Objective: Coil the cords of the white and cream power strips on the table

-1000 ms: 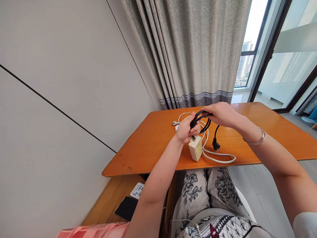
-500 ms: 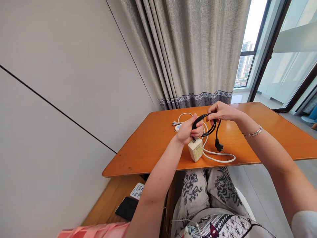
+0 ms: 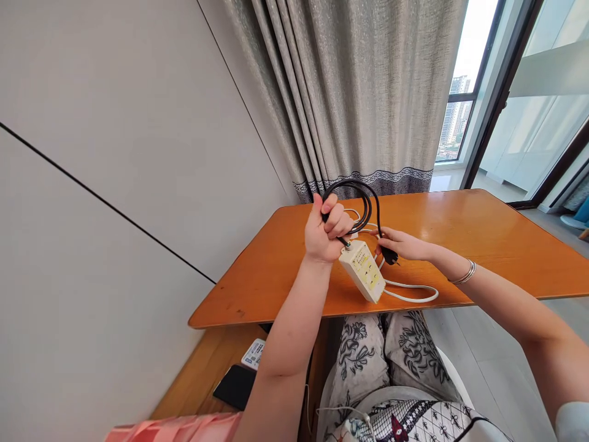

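Note:
My left hand is wrapped round a coiled black power cord and holds it up above the table. From below that fist hangs a cream power strip with a yellowed socket face, tilted, at the near table edge. The cord's black plug is at my right hand, whose thumb and fingers close on the cord just above the plug. Behind and beneath lies a white cable, looped on the table and partly hidden by the strip and my hands.
The orange-brown wooden table reaches to a grey curtain and a pale wall. Lower left, a black phone and a white printed packet lie on a lower wooden surface. My legs are under the near edge.
My left hand has moved left and up, tilting the power strip so its socket face shows. My right hand has come down from the coil to the cord near the plug.

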Demonstrator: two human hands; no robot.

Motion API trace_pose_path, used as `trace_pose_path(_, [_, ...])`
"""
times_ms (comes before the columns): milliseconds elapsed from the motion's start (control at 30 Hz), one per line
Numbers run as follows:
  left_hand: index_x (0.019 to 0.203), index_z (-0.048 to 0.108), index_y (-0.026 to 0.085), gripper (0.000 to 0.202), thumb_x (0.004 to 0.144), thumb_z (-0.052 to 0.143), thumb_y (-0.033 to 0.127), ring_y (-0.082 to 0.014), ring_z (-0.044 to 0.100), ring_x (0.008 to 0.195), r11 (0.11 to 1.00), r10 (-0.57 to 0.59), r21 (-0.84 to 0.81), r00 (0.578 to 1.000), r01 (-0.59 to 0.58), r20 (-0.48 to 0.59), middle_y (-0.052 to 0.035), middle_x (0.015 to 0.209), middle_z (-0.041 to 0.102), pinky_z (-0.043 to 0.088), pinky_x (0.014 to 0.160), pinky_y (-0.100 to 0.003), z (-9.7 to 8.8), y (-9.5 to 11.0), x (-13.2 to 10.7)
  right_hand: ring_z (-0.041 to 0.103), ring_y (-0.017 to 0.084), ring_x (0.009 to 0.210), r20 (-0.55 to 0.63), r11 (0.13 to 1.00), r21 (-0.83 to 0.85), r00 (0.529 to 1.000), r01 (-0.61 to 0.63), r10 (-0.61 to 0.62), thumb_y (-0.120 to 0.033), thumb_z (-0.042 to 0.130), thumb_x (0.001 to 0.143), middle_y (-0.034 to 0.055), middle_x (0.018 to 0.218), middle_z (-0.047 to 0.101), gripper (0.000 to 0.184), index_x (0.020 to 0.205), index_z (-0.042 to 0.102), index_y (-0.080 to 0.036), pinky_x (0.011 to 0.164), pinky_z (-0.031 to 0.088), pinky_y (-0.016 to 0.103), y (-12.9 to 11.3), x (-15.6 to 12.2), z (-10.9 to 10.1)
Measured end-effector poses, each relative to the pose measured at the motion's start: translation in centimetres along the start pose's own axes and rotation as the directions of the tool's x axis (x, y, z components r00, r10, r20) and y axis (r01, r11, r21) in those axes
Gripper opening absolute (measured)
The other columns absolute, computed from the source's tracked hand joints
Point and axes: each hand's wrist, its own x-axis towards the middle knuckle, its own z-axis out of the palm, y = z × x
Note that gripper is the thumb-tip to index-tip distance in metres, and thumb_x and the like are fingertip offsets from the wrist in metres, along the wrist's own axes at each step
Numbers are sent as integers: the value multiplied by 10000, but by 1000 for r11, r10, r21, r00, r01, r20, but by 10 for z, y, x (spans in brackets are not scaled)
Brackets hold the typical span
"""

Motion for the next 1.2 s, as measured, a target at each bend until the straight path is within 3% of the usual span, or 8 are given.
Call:
trace_pose_path(100, [645,293,203,472,1049,335,444,-60,173,317,997,43,63,999,-41,-26,86,413,228,237,379,-182,1,1,2,705,208,810,-12,928,-355,993,-113,117,-226,351,1010,135,932,750,492,1475,352,-65,699,530,311,-13,-10,13])
trace_pose_path(233, [631,328,196,506,988,469,526,-42,338,312,966,123,226,992,-126,25,50,451,501,273,372,-179,-11,-12,9,732,346,930,-54,597,-783,975,-175,215,-234,429,977,254,1012,740,612,1513,297,29,728,525,394,-37,-22,22])
trace_pose_path(500, [870,540,189,526,867,518,714,-190,751,701,737,137,589,927,-330,348,-125,990,788,562,606,-261,-30,-39,7,737,303,938,151,451,-892,947,7,285,-109,482,923,203,952,758,425,1336,562,-46,684,491,341,-86,-30,10])
trace_pose_path(633, [1024,630,166,581,918,427,700,-236,756,909,483,103,746,876,-458,471,-169,1130,752,571,715,-300,-27,-43,3,723,263,830,61,308,-951,982,3,180,-28,493,889,168,867,752,308,1103,705,-87,640,456,324,-106,-31,12])
trace_pose_path(767, [868,668,179,601,903,424,727,-218,707,807,240,229,829,859,-506,458,-101,870,743,511,685,-301,-27,-41,10,672,258,810,-97,183,-981,971,-58,-216,-26,491,898,132,814,733,270,929,745,-114,745,476,403,-113,-33,15])
trace_pose_path(900, [728,568,186,580,838,522,755,-117,481,479,531,200,752,920,-391,338,8,548,528,368,478,-253,-30,-41,17,629,221,961,0,104,-991,766,88,-643,-80,422,984,55,901,721,336,856,711,-195,1005,408,428,-110,-32,6])
trace_pose_path(1000, [690,506,190,544,818,605,709,-61,307,372,778,9,606,968,-164,250,54,477,392,213,377,-220,-29,-41,15,579,247,1144,-59,232,-957,663,176,-746,-258,536,986,66,1155,683,169,1056,688,-232,999,426,418,-102,-24,-9])
trace_pose_path(1200, [702,524,176,527,792,615,687,-41,234,354,901,-231,416,947,122,222,88,449,301,149,356,-176,-19,-33,11,583,313,1160,-244,667,-654,736,356,-631,-489,706,849,136,1286,592,702,1447,445,-229,987,489,489,-86,-8,-30])
